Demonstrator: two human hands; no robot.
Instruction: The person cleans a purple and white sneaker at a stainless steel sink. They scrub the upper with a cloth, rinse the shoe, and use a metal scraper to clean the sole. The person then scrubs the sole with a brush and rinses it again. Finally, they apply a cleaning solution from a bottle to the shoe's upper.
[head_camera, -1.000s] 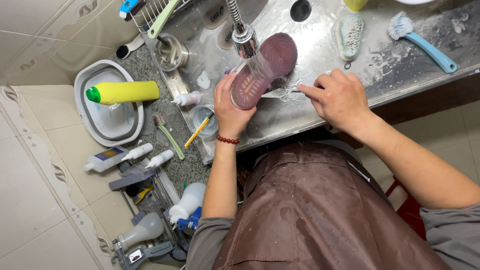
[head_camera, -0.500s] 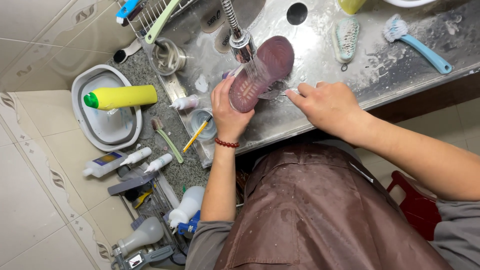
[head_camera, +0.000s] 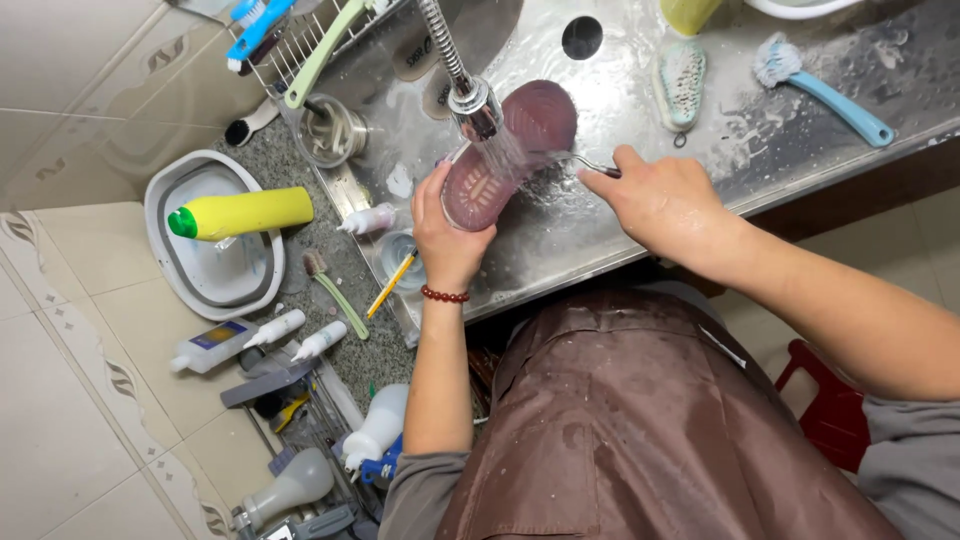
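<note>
The shoe (head_camera: 508, 152) is held sole-up over the steel sink (head_camera: 800, 130), directly beneath the spray head (head_camera: 472, 108), with water running onto the sole. Its long axis runs from about 7 o'clock, at the near end, to 1 o'clock, at the far end toward the drain hole (head_camera: 582, 37).

The left hand (head_camera: 447, 232) grips the near end from 7 o'clock. Its fingers are wrapped around the left edge of the shoe and closed on it; the thumb side is hidden behind the sole.

The right hand (head_camera: 662, 203) lies at 3 o'clock from the shoe, just beside it. Its fingers are pressed together, pinching a thin metal tool (head_camera: 578, 161). The tool points toward 9 o'clock and its tip meets the right edge of the sole about mid-length. The tip itself is blurred by the water; its exact form cannot be told.

Judgement: the left hand carries the shoe; the right hand alone works it, crosswise to the long axis.

Further out, a scrub brush (head_camera: 679, 69) at 2 o'clock and a blue brush (head_camera: 820, 88) at 3 o'clock lie on the sink, well apart from both hands. A yellow bottle (head_camera: 240, 213) lies at 9 o'clock in a grey basin (head_camera: 166, 215).
</note>
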